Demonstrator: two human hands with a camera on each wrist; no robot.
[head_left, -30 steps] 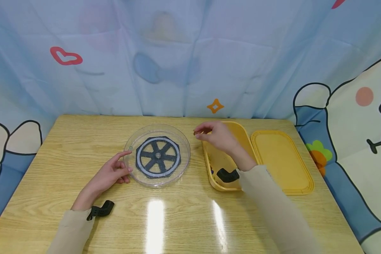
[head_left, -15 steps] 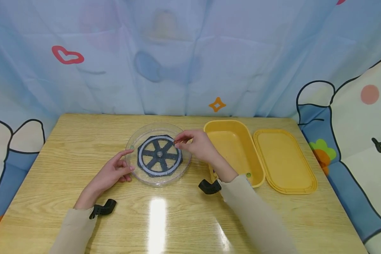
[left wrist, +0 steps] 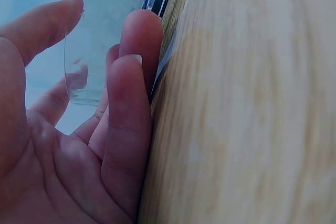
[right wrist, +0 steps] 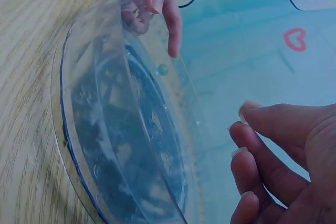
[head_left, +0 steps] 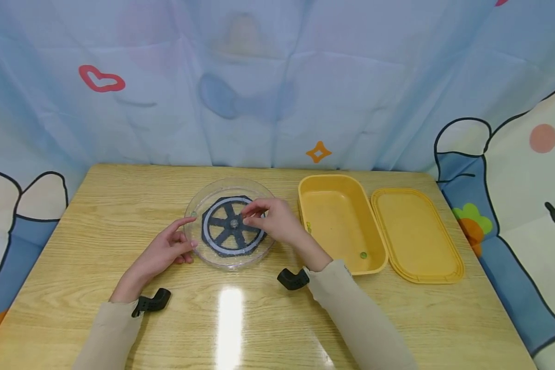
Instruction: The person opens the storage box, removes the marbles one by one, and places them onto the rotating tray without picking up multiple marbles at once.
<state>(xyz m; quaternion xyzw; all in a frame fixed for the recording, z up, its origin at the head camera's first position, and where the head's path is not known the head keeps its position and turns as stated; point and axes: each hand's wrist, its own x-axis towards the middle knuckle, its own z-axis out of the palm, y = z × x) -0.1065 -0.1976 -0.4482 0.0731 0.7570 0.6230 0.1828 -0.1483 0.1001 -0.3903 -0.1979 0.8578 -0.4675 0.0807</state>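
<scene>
A clear round dish (head_left: 231, 264) stands on the table with a dark six-spoked wheel pattern (head_left: 231, 252), a pale ring and a small central knob. My left hand (head_left: 166, 245) rests at its left rim, fingers loosely extended and touching the clear wall. A small green marble (right wrist: 162, 70) is seen near that rim in the right wrist view. Over the dish's right side is my right hand (head_left: 275, 221), thumb and index fingertip together. They pinch a tiny thing, apparently a reddish-brown marble, mostly hidden by the fingertips.
Right of the dish stands a yellow box (head_left: 383, 257), with a green marble (head_left: 363, 255) and small yellowish bits inside. Its yellow lid (head_left: 421, 236) lies flat beside it. A patterned curtain (head_left: 166, 123) hangs behind the table.
My right hand has moved left from above the yellow box to over the dish, carrying the small reddish-brown marble. The left hand has stayed at the dish's rim.
</scene>
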